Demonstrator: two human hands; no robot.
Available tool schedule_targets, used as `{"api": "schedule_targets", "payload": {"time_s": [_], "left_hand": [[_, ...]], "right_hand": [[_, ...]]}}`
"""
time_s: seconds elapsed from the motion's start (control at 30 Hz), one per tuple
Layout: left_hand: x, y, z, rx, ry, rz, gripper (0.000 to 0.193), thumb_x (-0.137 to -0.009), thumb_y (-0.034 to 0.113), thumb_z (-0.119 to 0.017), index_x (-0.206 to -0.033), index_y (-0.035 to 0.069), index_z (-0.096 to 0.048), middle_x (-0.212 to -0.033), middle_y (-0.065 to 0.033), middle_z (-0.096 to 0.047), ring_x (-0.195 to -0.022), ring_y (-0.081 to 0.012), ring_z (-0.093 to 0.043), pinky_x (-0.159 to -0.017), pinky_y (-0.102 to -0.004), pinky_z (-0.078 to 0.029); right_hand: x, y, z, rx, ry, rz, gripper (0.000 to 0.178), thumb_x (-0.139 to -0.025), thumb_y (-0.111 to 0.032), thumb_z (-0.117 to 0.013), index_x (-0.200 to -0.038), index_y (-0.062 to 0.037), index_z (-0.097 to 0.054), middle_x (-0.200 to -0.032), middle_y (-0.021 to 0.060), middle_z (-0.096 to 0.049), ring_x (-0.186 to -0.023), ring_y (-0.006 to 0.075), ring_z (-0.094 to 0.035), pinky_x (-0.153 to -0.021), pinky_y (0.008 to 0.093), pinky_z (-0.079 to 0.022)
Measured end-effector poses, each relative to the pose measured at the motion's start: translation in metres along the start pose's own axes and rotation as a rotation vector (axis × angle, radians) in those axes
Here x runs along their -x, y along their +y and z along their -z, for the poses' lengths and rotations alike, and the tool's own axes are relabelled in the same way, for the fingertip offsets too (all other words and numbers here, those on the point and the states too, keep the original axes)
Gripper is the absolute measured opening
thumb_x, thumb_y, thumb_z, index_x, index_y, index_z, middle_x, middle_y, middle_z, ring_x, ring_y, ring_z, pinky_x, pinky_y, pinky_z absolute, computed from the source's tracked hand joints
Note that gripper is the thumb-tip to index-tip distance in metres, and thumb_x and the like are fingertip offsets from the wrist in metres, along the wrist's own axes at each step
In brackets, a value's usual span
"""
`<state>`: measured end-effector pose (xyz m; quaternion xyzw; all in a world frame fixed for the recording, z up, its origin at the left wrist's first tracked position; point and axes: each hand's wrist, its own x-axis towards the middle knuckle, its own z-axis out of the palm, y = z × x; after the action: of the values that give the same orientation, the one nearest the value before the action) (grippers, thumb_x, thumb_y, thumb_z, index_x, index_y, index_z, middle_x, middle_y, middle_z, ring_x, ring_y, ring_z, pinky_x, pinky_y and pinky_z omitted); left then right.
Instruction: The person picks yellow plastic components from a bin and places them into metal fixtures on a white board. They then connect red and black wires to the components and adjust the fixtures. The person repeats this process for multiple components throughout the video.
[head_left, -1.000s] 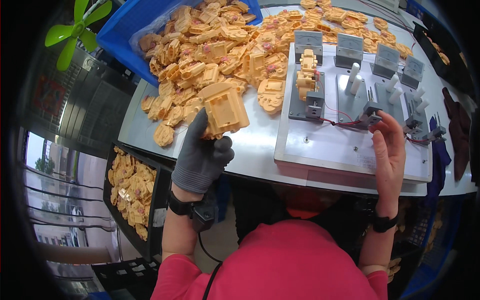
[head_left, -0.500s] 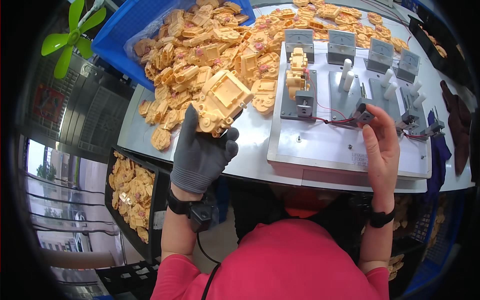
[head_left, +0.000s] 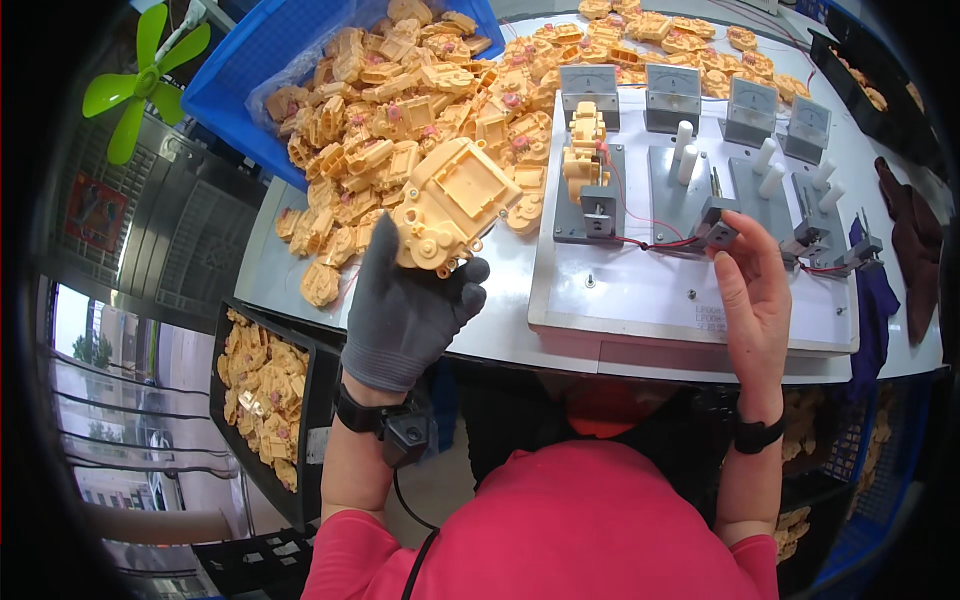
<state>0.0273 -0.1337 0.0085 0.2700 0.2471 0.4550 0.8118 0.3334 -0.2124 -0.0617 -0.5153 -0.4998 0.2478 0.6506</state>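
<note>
My left hand (head_left: 410, 310), in a dark grey glove, grips a yellow plastic gear housing (head_left: 455, 205) with a square recess, held tilted in front of the heap of similar housings (head_left: 400, 110). My bare right hand (head_left: 755, 285) has thumb and index finger pinched on a small dark grey block (head_left: 715, 225) of the test fixture (head_left: 640, 300). Red and black wires run to that block. At the fixture's left station, another yellow housing (head_left: 585, 165) stands upright against a grey metal block (head_left: 599, 210).
Several panel meters (head_left: 673, 95) line the fixture's back, with white pegs (head_left: 687, 160) in front. A blue crate (head_left: 230, 95) spills housings at the back left. A black bin (head_left: 265, 400) of housings sits below the table's left edge. Purple cloth (head_left: 873, 320) hangs at right; a green fan (head_left: 147, 80) stands far left.
The housing in my left hand has tipped slightly and shifted a little to the right. My right hand stays at the same block. The whole view has shifted slightly.
</note>
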Motion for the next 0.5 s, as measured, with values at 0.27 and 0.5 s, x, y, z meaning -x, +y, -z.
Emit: {"api": "schedule_targets", "payload": {"time_s": [0.27,0.5], "left_hand": [[0.006,-0.003,-0.003,-0.314,0.013,-0.071,0.037,-0.096,0.020,-0.061,-0.128,0.003,-0.055,-0.113,-0.0105,-0.066,-0.102,-0.0220,-0.063,-0.084,-0.0342,-0.051],[0.007,-0.006,-0.011,-0.508,0.069,-0.110,0.036,-0.096,0.018,-0.061,-0.128,0.003,-0.055,-0.112,-0.0099,-0.066,-0.101,-0.0200,-0.064,-0.085,-0.0341,-0.051]], "right_hand": [[0.001,0.000,-0.001,0.024,-0.002,0.027,0.036,-0.095,-0.009,-0.065,-0.130,-0.0079,-0.059,-0.104,0.0015,-0.058,-0.088,0.0092,-0.057,-0.079,0.0248,-0.046],[0.002,0.000,-0.002,0.036,0.006,0.033,0.037,-0.094,-0.009,-0.065,-0.130,-0.0082,-0.059,-0.104,0.0029,-0.060,-0.088,0.0104,-0.058,-0.079,0.0260,-0.047]]}}
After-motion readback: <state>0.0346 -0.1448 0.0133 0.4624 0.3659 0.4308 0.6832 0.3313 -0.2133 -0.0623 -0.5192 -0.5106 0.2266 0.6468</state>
